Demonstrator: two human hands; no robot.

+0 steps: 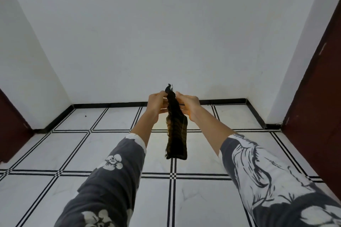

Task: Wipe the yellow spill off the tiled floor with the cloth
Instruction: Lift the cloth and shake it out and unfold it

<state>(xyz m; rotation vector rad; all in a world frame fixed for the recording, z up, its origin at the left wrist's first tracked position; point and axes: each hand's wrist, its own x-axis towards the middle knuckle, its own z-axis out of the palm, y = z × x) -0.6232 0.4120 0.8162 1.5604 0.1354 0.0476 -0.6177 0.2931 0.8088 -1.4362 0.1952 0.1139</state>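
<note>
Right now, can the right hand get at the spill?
Probably yes. The right hand grips the cloth in the air with the left hand; the spill shows on the floor behind it, with nothing lying between.

Clad in long dark-grey sleeves ending mid-forearm. Printed with white flowers on the left sleeve (pixel 110 180), broad white black-lined patches on the right sleeve (pixel 267 180). Bare at left hand (pixel 156 106) and right hand (pixel 191 106).

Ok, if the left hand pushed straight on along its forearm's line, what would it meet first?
Probably the white back wall, just above the black skirting; nothing else shows in that line, though depth is unclear. The cloth that the left hand grips would travel with it.
</note>
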